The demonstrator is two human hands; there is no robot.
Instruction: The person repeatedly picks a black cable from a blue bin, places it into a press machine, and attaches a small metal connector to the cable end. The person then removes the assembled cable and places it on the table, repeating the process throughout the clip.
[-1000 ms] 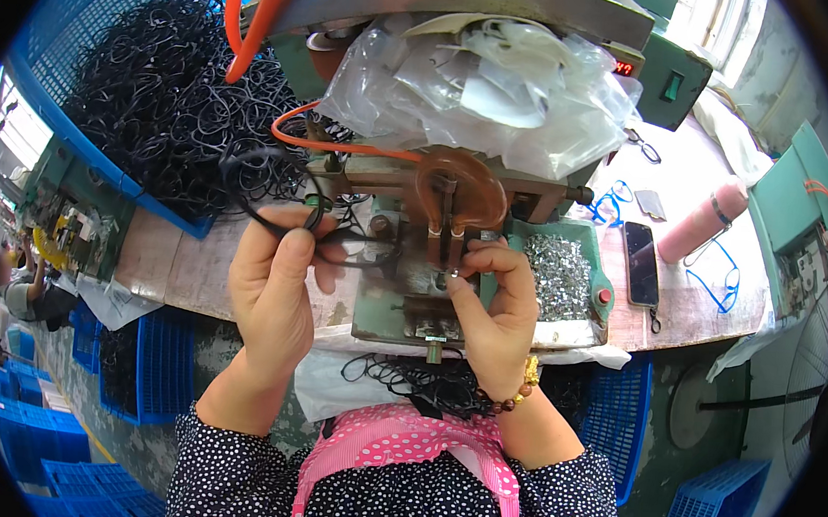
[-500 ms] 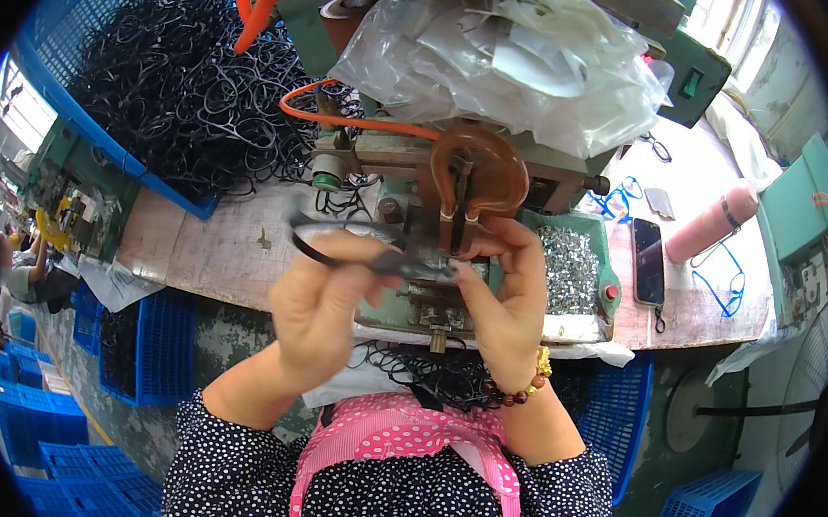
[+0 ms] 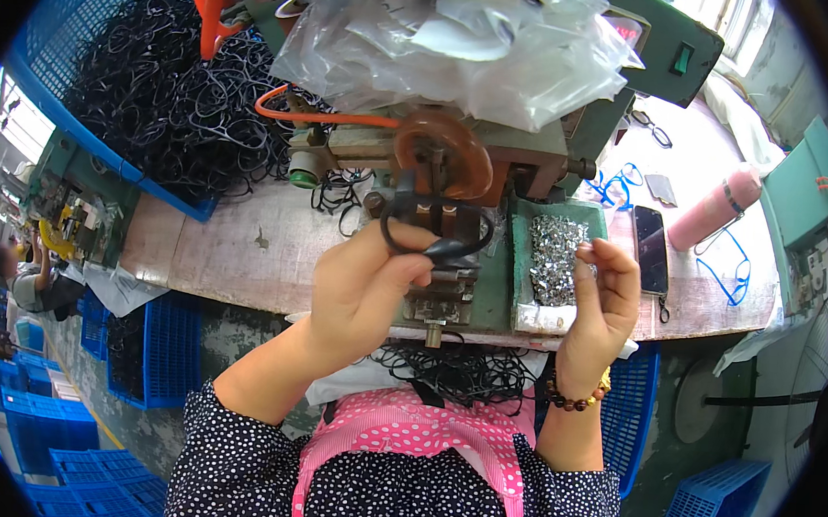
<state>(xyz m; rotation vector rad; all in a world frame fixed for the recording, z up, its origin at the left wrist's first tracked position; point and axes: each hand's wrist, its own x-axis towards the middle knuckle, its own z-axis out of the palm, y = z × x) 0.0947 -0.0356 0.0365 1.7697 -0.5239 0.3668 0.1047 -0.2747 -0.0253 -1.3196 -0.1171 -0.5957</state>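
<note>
My left hand (image 3: 360, 279) is closed on a black eyeglass frame (image 3: 448, 251), held in front of the machine's copper-coloured loop (image 3: 445, 155). The frame's rims stand out to the right of my fingers, just above the metal fixture (image 3: 438, 303). Over the right edge of a green tray (image 3: 519, 266) filled with small shiny metal pieces (image 3: 553, 254), my right hand (image 3: 603, 296) has thumb and forefinger pinched together. Whatever sits between those fingertips is too small to make out.
A heap of black eyeglass frames (image 3: 185, 98) fills a blue crate at the far left. More black frames (image 3: 444, 371) lie on my lap. On the right are a phone (image 3: 650, 251), a pink bottle (image 3: 715, 210) and blue glasses (image 3: 725, 277). Clear plastic (image 3: 458, 45) covers the machine's top.
My right hand has left the fixture and moved right to the tray of metal pieces. My left hand has shifted right, still holding the eyeglass frame, whose rims now show more plainly.
</note>
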